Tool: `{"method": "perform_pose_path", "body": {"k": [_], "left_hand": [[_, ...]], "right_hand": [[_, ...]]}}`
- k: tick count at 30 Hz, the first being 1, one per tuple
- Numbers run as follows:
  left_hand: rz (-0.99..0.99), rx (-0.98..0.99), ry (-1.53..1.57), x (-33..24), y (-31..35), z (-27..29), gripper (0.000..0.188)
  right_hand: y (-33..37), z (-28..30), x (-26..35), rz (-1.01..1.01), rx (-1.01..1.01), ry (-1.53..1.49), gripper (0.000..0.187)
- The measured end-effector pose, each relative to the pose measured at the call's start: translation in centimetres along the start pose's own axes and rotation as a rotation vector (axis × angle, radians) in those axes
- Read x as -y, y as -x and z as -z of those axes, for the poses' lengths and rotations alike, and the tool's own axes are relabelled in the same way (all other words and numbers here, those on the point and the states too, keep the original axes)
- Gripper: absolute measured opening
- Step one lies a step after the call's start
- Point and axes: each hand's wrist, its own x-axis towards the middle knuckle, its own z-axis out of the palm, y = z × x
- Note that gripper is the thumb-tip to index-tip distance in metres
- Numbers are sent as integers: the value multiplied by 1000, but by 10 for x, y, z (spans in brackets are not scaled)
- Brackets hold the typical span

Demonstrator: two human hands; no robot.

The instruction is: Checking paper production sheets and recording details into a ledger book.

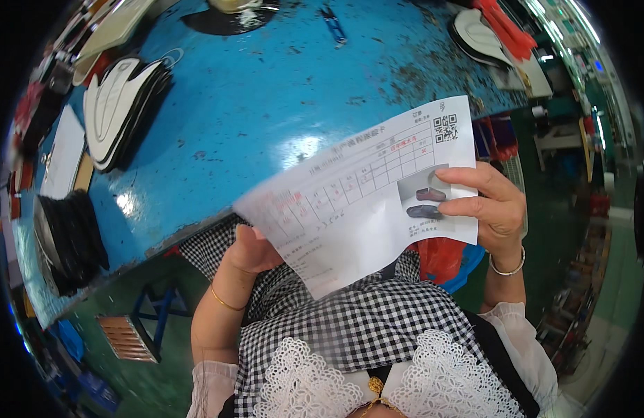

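Note:
A printed paper sheet [367, 240] is held up in front of me, tilted above my lap. It carries a table, a square code at its top right corner and a picture of two shoes. My right hand [500, 209] grips its right edge, with two fingers lying over the front by the picture. At the lower left edge, my left hand [254, 251] holds the sheet with the thumb showing and the other fingers hidden behind it. The left part of the print is blurred.
A blue worktable [266, 104] spreads ahead. White-and-black stacked shoe pieces [120, 111] and dark stacked pieces [70, 240] lie at its left side. Blue-handled snips [332, 26] rest at the back. A red cloth [507, 31] is far right; a slatted stool [130, 338] stands lower left.

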Motion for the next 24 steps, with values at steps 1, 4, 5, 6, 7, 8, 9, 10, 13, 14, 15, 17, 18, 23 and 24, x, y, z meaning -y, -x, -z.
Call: {"method": "perform_pose_path", "body": {"k": [1,4,5,6,7,8,9,10,13,14,15,17,18,23,24], "left_hand": [[-22,-9,0,-3,7,0,108],[-57,-62,161,-5,31,-2,112],[-77,-73,155,-12,36,1,112],[51,-151,-9,-18,40,4,103],[183,-233,-170,-22,43,6,95],[-29,-139,-96,-28,44,-1,75],[-50,-166,-104,-36,43,-7,75],[43,-218,-202,-46,41,-13,70],[95,-351,-339,-63,42,-21,60],[76,-370,-331,-67,44,-20,60],[57,-387,-323,-72,46,-18,60],[37,-415,-321,-80,51,-14,60],[50,-420,-306,-84,52,-12,62],[-25,-440,-312,-97,58,3,66],[-26,-450,-287,-100,59,4,68]], "right_hand": [[-9,-5,1,8,17,-15,18],[-34,-15,2,86,74,-55,16],[-43,-19,5,105,92,-55,15],[-51,-24,6,129,105,-66,15],[-59,-27,7,129,122,-73,15],[-67,-31,8,134,138,-88,14],[-75,-36,7,161,151,-107,14],[-83,-41,7,165,165,-119,14],[-105,-54,9,187,209,-150,16],[-112,-60,10,151,194,-171,16],[-119,-66,10,114,180,-192,17],[-128,-71,4,108,232,-220,19],[-132,-74,3,80,177,-212,19],[-166,-91,1,39,61,-170,42],[-169,-95,1,-30,90,-253,50]]}}
